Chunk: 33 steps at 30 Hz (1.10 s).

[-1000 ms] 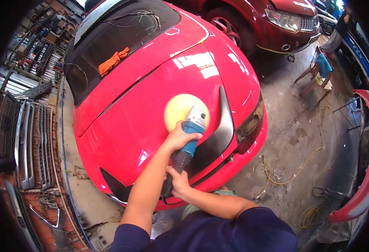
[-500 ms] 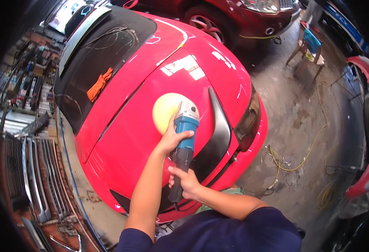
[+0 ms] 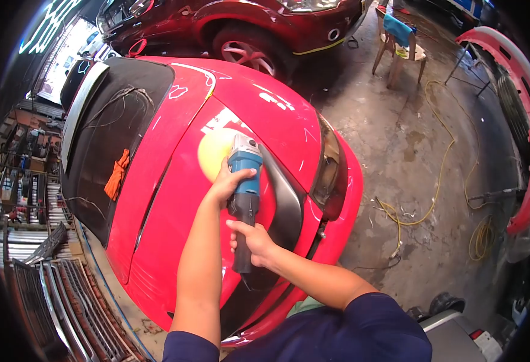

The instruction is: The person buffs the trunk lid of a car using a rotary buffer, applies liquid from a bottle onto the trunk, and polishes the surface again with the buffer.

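A blue and black power polisher (image 3: 245,169) with a round yellow foam pad (image 3: 214,152) lies against the glossy red body panel of a car (image 3: 183,199). My left hand (image 3: 224,183) is wrapped around the polisher's blue body, just behind its silver head, with the thumb across the top. Lower down, my right hand (image 3: 254,242) grips the black rear handle. The pad's right side is hidden beneath the tool head. Close to the right of the head is a curved black trim piece (image 3: 282,196) on the panel.
Orange gloves (image 3: 118,175) lie on the car's dark glass. A dark red vehicle (image 3: 186,27) stands beyond. To the right, a yellow hose (image 3: 437,193) winds over the floor, near a chair (image 3: 401,54) and a red bumper (image 3: 521,78). Grilles (image 3: 66,308) are stacked at lower left.
The polisher has moved farther up the panel, its head now closer to the black trim's upper tip. Both hands keep their grip. The view has tilted up and turned right.
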Available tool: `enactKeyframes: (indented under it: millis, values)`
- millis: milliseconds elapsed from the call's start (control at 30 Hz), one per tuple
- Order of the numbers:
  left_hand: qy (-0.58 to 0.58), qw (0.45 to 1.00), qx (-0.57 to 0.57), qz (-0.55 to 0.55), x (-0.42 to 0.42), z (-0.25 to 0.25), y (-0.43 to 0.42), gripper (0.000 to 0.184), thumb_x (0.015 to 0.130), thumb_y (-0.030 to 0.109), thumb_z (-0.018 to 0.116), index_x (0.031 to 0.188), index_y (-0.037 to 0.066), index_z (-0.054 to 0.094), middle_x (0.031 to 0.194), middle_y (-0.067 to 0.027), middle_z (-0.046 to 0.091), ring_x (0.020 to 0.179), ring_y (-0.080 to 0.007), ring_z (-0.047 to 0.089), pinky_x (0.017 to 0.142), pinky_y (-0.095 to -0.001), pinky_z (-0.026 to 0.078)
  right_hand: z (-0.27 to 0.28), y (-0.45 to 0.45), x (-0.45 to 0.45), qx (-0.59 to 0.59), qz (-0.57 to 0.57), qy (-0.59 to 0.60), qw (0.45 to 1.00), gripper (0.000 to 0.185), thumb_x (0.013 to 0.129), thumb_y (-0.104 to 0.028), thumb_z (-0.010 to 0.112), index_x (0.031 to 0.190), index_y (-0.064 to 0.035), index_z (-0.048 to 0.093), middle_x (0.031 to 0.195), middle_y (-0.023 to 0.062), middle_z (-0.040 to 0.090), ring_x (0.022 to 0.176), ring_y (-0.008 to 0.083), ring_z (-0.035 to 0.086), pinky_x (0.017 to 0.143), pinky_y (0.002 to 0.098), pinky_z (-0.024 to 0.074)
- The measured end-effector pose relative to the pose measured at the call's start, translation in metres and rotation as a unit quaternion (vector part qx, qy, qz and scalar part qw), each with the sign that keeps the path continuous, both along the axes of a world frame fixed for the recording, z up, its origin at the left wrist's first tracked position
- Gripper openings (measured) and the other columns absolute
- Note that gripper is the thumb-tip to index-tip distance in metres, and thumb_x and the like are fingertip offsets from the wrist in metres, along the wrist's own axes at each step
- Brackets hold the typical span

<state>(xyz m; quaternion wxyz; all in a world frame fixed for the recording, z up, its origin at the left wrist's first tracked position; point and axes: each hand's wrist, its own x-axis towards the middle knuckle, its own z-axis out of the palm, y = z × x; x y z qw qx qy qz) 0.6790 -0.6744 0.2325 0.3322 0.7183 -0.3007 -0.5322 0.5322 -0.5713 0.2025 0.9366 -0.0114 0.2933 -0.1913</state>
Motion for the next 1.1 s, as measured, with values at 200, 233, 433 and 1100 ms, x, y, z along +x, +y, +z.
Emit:
enactKeyframes:
  millis: [200,233,433,1100]
  values:
    - [-0.02,1.0,0.006,-0.02,-0.015,0.007,0.005,0.113,0.082,0.026,0.09,0.166,0.004,0.018,0.135,-0.0256,0.06,0.104,-0.0334,0.073,0.077,-0.0451,0.067,0.007,0.007,-0.012,0.029,-0.003,-0.01,1.0,0.028,0.096,-0.027,0.084,0.093,-0.0081,0.064,0.077,0.0032,0.064,0.065,0.0162,0.064,0.063,0.0368,0.0559]
    - [-0.02,0.999,0.008,-0.031,-0.02,0.006,0.013,0.112,0.082,0.026,0.09,0.165,0.003,0.019,0.135,-0.0256,0.06,0.104,-0.0331,0.073,0.077,-0.0449,0.067,0.009,0.019,-0.02,0.036,-0.001,-0.01,0.999,0.028,0.096,-0.027,0.084,0.092,-0.0081,0.064,0.077,0.0032,0.064,0.065,0.0162,0.064,0.063,0.0369,0.0558]
    - [0.009,0.998,0.04,-0.048,-0.057,-0.016,0.089,0.124,0.081,0.029,0.092,0.168,-0.002,0.009,0.148,-0.0284,0.053,0.131,-0.0378,0.061,0.107,-0.0478,0.055,0.018,0.095,-0.067,0.068,0.02,0.021,0.997,0.025,0.099,-0.025,0.081,0.093,-0.0069,0.065,0.075,0.005,0.064,0.063,0.0182,0.064,0.061,0.0382,0.0561]
    - [-0.029,0.999,0.019,-0.032,0.003,-0.001,-0.048,0.112,0.082,0.029,0.089,0.165,0.004,0.018,0.135,-0.0255,0.057,0.105,-0.0348,0.071,0.078,-0.0472,0.067,-0.001,-0.041,0.004,0.015,-0.024,-0.018,0.999,0.03,0.093,-0.028,0.087,0.089,-0.0085,0.065,0.075,0.0025,0.065,0.062,0.014,0.065,0.059,0.0347,0.0565]
